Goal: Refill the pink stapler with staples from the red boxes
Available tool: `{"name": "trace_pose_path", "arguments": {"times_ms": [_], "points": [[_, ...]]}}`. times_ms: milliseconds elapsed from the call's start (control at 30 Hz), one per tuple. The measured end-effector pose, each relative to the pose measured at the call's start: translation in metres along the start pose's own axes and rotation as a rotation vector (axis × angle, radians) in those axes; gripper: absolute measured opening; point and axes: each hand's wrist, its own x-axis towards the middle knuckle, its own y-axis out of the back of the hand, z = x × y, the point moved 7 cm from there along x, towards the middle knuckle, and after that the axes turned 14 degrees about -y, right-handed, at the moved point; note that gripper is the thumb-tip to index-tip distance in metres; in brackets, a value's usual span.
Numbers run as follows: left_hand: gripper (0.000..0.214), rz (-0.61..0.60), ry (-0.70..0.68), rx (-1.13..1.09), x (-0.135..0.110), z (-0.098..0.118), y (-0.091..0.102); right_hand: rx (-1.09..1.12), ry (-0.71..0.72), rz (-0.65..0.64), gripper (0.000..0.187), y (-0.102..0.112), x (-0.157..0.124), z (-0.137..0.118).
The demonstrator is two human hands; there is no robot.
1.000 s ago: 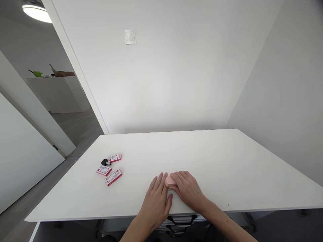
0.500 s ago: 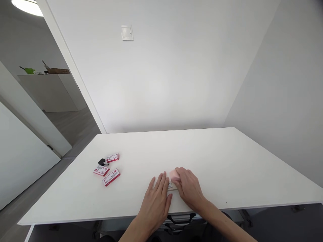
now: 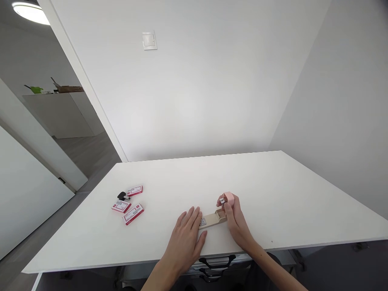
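Observation:
A narrow beige strip (image 3: 210, 220) lies on the white table (image 3: 169, 178). It bears a printed black-and-white code square and has a walled recess at its right end. My left hand (image 3: 186, 232) rests flat over the strip's left end, fingers stretched out. With my right hand (image 3: 235, 220) I pinch a small pink piece with a shiny metal part (image 3: 229, 198), held tilted just above the recess. My fingers partly hide the recess, and I cannot tell whether piece and strip are joined.
Several red-and-white boxes (image 3: 133, 214) lie on the left of the table, beside a small black object with a metal tip (image 3: 121, 196). Black drawer handles (image 3: 216, 262) show below the front edge. A wall (image 3: 194, 101) rises behind the table.
My right hand has lifted and tilted the pink piece up and to the right. Its metal part and the strip's recess now show. My left hand stays in place.

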Motion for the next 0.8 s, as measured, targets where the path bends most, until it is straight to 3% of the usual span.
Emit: {"name": "trace_pose_path", "arguments": {"times_ms": [167,367,567,800], "points": [[0.028,0.274,0.237,-0.342,0.032,-0.007,0.025,-0.027,-0.024,-0.003,0.039,-0.001,0.001,0.003],[0.022,0.356,0.372,-0.751,0.074,-0.003,0.027,-0.109,-0.007,-0.005,0.04,-0.002,-0.007,-0.013],[0.021,0.352,0.39,-0.803,0.078,-0.005,0.018,-0.054,0.018,0.006,0.037,-0.003,-0.005,-0.015],[0.021,0.317,0.406,-0.66,0.057,-0.009,0.004,0.013,0.048,0.04,0.034,0.001,-0.002,-0.012]]}}
